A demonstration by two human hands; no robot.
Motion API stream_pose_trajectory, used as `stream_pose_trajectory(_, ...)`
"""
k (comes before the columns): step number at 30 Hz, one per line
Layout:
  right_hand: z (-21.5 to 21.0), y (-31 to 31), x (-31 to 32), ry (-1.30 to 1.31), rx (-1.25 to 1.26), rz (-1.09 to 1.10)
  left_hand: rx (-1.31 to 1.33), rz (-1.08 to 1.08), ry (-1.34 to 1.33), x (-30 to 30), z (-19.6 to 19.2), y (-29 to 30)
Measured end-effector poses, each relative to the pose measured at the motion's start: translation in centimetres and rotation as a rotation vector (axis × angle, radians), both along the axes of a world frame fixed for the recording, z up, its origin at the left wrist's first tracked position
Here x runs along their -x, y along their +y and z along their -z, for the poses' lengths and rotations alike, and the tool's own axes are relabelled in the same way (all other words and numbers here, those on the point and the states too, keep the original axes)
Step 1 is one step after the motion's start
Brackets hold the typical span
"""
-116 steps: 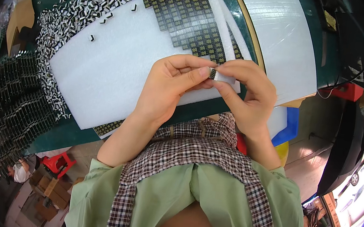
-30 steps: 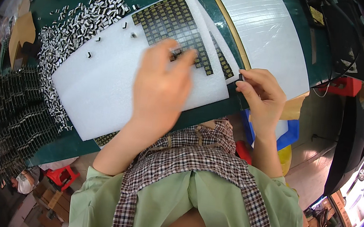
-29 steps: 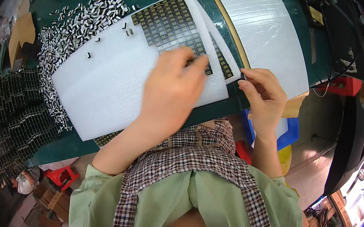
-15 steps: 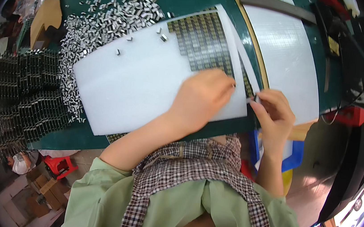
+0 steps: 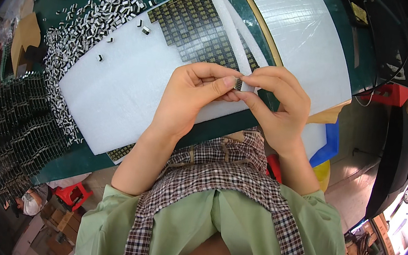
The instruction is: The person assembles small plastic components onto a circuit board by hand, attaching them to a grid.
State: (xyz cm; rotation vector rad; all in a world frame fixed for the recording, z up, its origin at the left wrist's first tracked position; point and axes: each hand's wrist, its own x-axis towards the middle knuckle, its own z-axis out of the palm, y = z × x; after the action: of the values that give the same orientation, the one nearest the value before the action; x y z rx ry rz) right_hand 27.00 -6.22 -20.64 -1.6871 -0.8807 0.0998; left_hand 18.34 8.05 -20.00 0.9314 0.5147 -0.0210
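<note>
Both hands meet over the near edge of a white foam sheet [image 5: 118, 82]. My left hand [image 5: 192, 96] and my right hand [image 5: 274, 105] pinch one small dark rectangular part [image 5: 238, 84] between their fingertips. Beyond the hands, a block of the same small dark parts [image 5: 195, 26] lies in neat rows on the foam sheet. A few single parts [image 5: 145, 30] sit loose on the sheet further left.
A heap of loose black-and-white parts [image 5: 82, 28] covers the green table [image 5: 85, 157] at upper left. Dark stacked trays [image 5: 13, 126] stand at the left edge. Another white foam sheet [image 5: 299, 37] lies at upper right. Red stools and a blue bin sit below.
My left hand came back from the rows of parts on the foam sheet toward me. It has joined the right hand, and both now pinch one small part.
</note>
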Motion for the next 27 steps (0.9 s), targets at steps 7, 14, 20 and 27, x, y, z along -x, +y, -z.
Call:
stream_pose_trajectory(7, 0.1, -0.2, 0.2, 0.023, 0.020, 0.021, -0.124, 0.001, -0.023, 0.1, -0.1, -0.3)
stream_pose_trajectory(14, -0.1, 0.0, 0.7, -0.086, 0.108, 0.050, -0.313, 0.022, 0.027, 0.4, -1.1, -0.9)
stream_pose_trajectory(20, 0.2, -1.0, 0.2, 0.091, 0.061, -0.142, -0.757, 0.151, 0.098, 1.8, -1.6, 0.9)
stream_pose_trajectory(27, 0.2, -2.7, -1.0, 0.510, 0.031, 0.112, -1.768, 0.016, 0.192, -0.3, -1.6, -0.3)
